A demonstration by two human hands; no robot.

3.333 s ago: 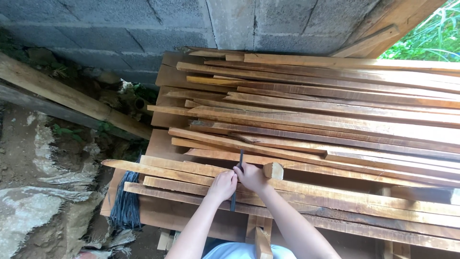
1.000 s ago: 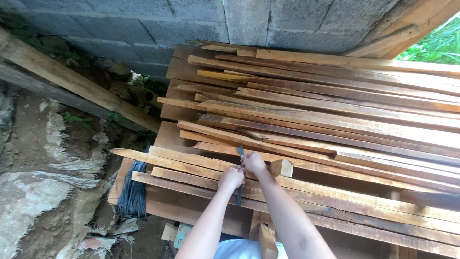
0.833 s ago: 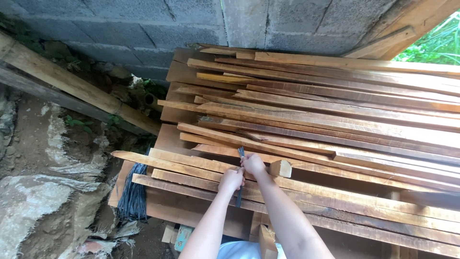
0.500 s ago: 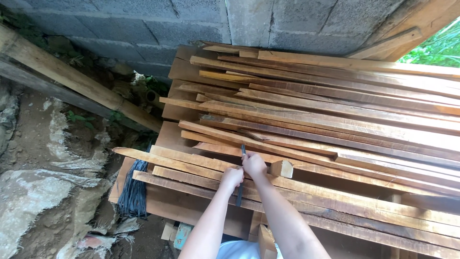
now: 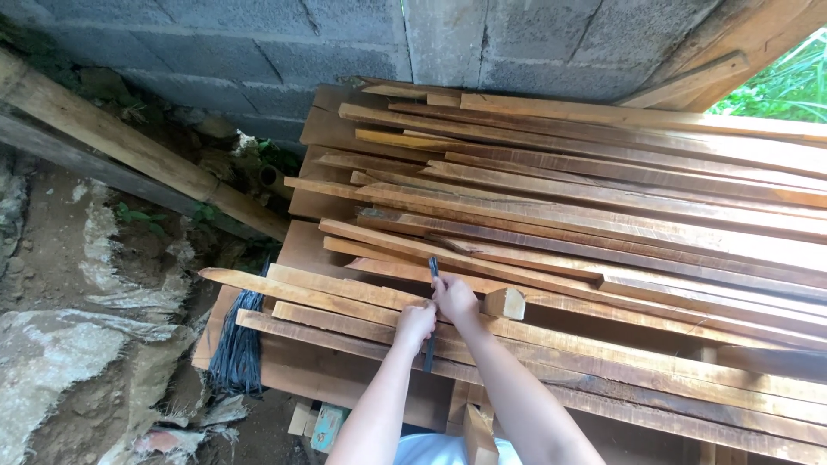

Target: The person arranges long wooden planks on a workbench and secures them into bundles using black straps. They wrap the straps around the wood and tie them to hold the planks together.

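Observation:
My left hand (image 5: 415, 325) and my right hand (image 5: 456, 300) are closed together on a thin dark strap (image 5: 432, 269) that runs up and down across the front of a pile of rough wooden slats (image 5: 603, 215). The strap's upper end sticks up above my right hand, and its lower end hangs below my left hand over the front slats. A short wooden block (image 5: 505, 302) lies on the slats just right of my right hand.
A grey block wall (image 5: 258, 52) stands behind the pile. A thick beam (image 5: 129, 146) slants along the dirt at the left. A bundle of dark straps (image 5: 237, 349) hangs at the pile's left front corner. Green plants (image 5: 788, 82) show at the top right.
Both hands stay on the strap at the same spot; they shift only slightly, and the view drifts a little.

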